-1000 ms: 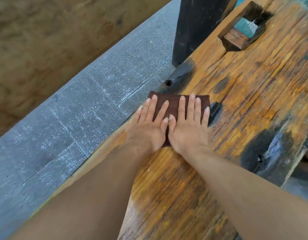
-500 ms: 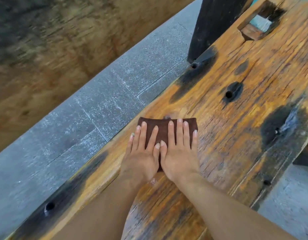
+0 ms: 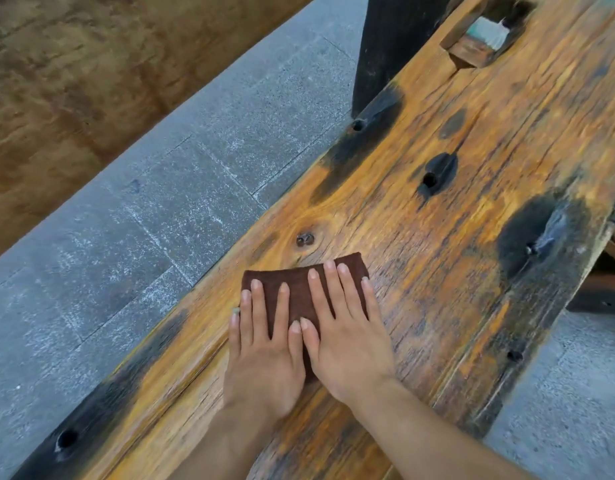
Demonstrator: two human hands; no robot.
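A folded dark brown cloth (image 3: 301, 284) lies flat on a weathered orange-brown wooden plank (image 3: 437, 271) with black scorch marks and holes. My left hand (image 3: 264, 351) presses on the cloth's left part with straight, spread fingers. Beside it, thumbs touching, my right hand (image 3: 347, 337) lies flat over the cloth's right part. Most of the cloth's near half is hidden under my palms.
A knot (image 3: 304, 239) sits in the wood just beyond the cloth. Round holes (image 3: 429, 179) and a rectangular cut-out (image 3: 482, 32) mark the plank farther on. A black post (image 3: 392, 46) rises at its left edge. Grey stone paving (image 3: 143, 220) lies to the left, below.
Both hands have slid the cloth along the plank towards me, away from the black post. The knot the cloth partly covered half a second ago now lies bare beyond it.
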